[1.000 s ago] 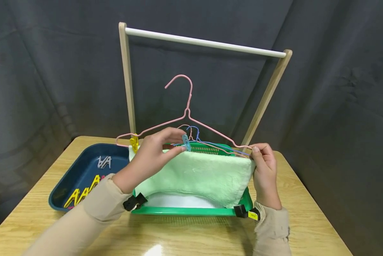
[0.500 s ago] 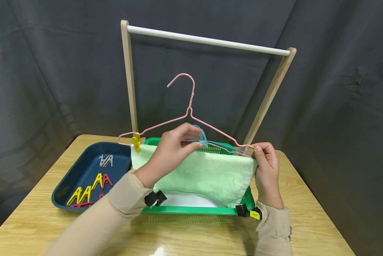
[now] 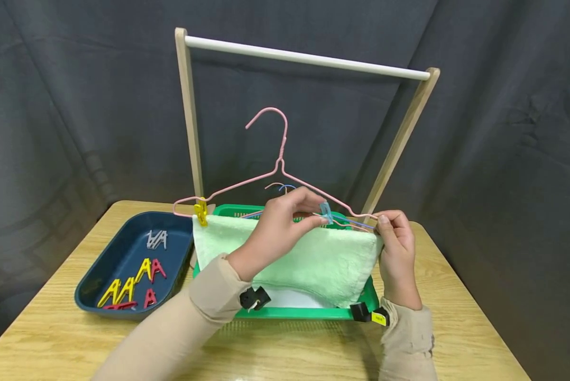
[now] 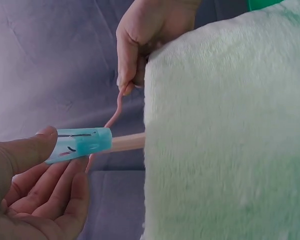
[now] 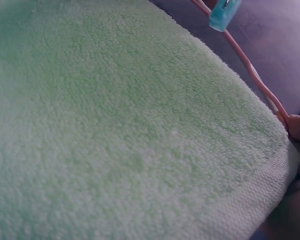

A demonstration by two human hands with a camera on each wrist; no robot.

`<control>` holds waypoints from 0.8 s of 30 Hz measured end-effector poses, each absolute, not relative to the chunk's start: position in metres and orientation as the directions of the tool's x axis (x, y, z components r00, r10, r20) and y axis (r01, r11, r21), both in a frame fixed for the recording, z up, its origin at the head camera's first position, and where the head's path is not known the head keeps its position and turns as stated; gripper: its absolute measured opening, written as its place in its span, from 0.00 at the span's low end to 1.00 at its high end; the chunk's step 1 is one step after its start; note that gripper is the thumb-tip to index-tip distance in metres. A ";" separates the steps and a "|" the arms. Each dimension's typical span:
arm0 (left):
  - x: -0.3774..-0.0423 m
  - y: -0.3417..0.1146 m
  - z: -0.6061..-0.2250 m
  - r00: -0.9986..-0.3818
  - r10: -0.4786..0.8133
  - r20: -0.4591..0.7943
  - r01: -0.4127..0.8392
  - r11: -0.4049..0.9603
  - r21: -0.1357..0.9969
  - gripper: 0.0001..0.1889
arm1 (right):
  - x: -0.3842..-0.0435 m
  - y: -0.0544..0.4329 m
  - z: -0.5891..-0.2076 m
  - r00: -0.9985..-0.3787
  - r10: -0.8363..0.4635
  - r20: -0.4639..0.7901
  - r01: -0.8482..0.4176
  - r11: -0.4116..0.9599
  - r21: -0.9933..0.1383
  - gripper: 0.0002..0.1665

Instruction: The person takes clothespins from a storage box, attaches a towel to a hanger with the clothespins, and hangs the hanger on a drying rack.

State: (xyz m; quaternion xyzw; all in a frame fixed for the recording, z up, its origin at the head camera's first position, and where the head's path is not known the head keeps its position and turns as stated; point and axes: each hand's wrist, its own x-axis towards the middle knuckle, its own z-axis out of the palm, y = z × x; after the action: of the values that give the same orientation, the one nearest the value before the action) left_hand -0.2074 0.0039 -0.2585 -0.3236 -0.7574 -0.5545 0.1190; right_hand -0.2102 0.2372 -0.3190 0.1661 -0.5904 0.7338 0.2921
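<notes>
A: Your hands: what do they hold?
B: Your left hand pinches a blue clip between thumb and fingers, near the upper edge of the green cloth but apart from it. Your right hand grips one end of the pink hanger at the cloth's corner.
A: And the cloth?
B: Spread beneath the hanger's arms, overlapping the green basket in the head view; a yellow clip grips its left end.
A: How should you expect them to handle?
B: The cloth looks soft, light and unlikely to slip, though prone to sag; hold corner and wire together. The blue clip seems stiff; squeeze its handle ends.
</notes>
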 end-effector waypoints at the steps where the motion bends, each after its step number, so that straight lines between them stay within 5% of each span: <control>1: -0.208 0.005 -0.259 -0.759 0.361 0.543 0.626 0.174 0.760 0.12 | -0.210 0.237 -0.319 -0.776 0.231 0.587 -0.623 -0.135 -0.770 0.11; 24: -0.207 0.038 -0.265 -0.704 0.407 0.582 0.670 0.111 0.734 0.09 | -0.210 0.238 -0.318 -0.774 0.211 0.597 -0.628 -0.148 -0.764 0.11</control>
State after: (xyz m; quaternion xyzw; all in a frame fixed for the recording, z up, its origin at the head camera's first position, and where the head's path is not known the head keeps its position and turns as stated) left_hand -0.2071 0.0378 -0.2646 -0.3659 -0.7360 -0.5572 0.1180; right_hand -0.2096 0.2381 -0.3182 0.1778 -0.5873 0.7364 0.2849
